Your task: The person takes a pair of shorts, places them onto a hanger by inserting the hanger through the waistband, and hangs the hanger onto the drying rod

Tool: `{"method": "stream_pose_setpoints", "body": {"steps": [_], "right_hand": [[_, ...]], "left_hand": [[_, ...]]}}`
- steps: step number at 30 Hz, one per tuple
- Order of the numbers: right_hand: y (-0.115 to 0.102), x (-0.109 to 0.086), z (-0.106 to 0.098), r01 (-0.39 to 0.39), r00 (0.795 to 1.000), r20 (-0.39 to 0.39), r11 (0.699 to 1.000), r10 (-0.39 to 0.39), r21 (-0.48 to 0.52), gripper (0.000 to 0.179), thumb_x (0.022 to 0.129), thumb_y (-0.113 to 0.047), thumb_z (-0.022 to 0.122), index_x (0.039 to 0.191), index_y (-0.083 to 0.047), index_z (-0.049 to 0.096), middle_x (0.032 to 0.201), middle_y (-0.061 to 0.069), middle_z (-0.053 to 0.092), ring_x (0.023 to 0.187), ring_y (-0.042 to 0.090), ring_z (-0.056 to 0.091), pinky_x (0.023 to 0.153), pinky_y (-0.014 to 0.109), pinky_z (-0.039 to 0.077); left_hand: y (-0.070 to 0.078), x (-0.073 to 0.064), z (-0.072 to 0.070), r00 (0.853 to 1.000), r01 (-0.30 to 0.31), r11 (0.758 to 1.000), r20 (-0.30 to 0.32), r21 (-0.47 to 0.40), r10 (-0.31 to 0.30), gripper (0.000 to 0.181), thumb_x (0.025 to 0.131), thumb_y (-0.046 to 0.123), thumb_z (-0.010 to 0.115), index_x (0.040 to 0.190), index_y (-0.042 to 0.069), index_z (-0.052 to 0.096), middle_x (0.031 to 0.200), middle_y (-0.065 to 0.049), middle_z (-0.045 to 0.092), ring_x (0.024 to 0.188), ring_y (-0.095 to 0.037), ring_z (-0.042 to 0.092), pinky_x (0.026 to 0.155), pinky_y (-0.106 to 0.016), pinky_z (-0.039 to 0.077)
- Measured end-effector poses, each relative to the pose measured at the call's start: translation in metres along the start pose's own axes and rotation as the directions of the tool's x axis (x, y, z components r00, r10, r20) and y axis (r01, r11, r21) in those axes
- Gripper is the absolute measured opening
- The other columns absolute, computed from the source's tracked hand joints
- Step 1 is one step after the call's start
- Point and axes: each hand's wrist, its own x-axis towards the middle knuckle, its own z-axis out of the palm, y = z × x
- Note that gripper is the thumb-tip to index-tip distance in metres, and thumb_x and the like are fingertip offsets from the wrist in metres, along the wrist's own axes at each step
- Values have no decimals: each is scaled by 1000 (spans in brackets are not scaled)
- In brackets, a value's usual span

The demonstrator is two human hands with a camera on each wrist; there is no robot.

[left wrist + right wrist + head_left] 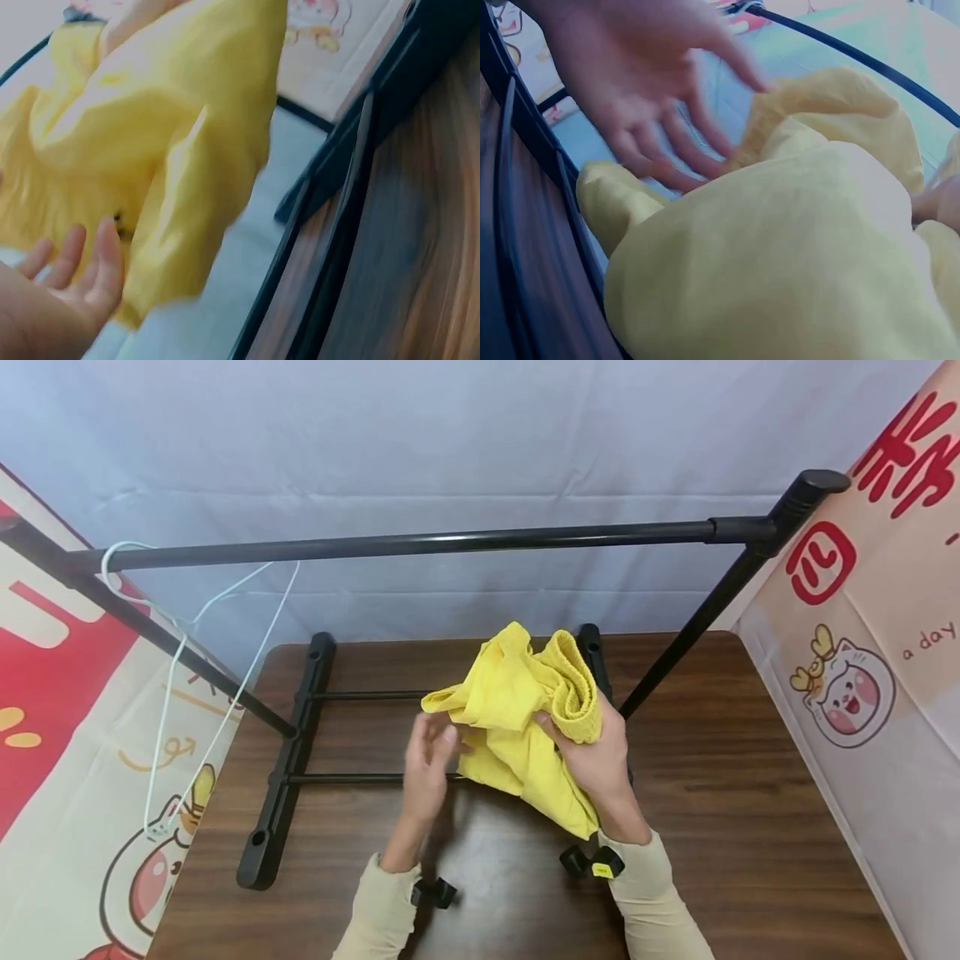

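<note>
A crumpled yellow garment (510,693) with a thick ribbed band is held up in front of me, over the table. My right hand (603,756) grips it at the rolled ribbed part, thumb on the near side and the fingers hidden behind the cloth. Beside the garment's left edge is my left hand (427,768), its fingers loosely bent and holding nothing. In the right wrist view the left hand (637,82) shows spread fingers, blurred, near the cloth (780,247). The left wrist view has the garment (217,67) hanging in folds past the left fingertips.
A black rack stands on the brown wooden table (750,793), its top rail (450,542) crossing beyond the garment. From the rail's left end hangs a white hanger (157,831). Black base feet (281,802) and crossbars lie below. Pale cloth (450,435) backs the scene.
</note>
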Motion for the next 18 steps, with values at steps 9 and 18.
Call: {"method": "stream_pose_setpoints", "body": {"steps": [9,18], "right_hand": [[-2,2,-30,153,980,143,985,-140,-80,57,71,15,85,124,0,70,112,-16,70,99,1,66,88,14,51],[0,-2,-37,235,931,286,972,-226,6,60,68,13,89,123,8,66,121,-17,68,106,-1,65,95,15,51]], "left_hand": [[7,22,-48,996,55,998,-77,42,-51,56,113,40,44,142,-8,49,124,-18,64,112,-22,70,91,-32,60],[8,45,-44,983,0,988,183,151,-28,47,116,28,38,153,2,46,144,-23,59,130,-22,65,106,-29,55]]}}
